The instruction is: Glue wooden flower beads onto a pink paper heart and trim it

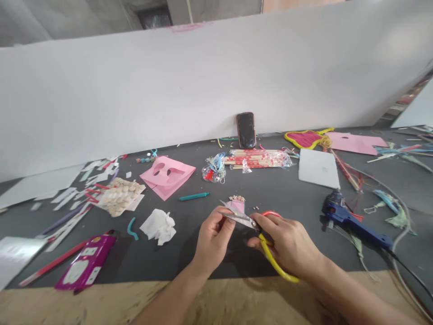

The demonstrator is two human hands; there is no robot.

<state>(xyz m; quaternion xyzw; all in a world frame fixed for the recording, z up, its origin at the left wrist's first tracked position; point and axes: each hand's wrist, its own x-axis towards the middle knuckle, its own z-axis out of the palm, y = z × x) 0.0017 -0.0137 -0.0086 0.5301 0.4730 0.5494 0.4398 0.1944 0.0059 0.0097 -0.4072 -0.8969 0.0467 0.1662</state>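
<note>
- Right hand (287, 243): fingers closed firmly around the yellow-handled scissors (270, 255)
- Left hand (214, 239): fingers closed, pinching the steel blades
- A small pink paper piece (236, 206), tan bits on top, sits just beyond the blades, above the gray mat (162, 264)
- Nearby: blue glue gun (352, 221) to the right, pink cutout card (165, 176) to the left

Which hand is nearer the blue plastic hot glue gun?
The right hand, gripping yellow-handled scissors, is left of the blue plastic hot glue gun; the left hand is farther left.
</note>
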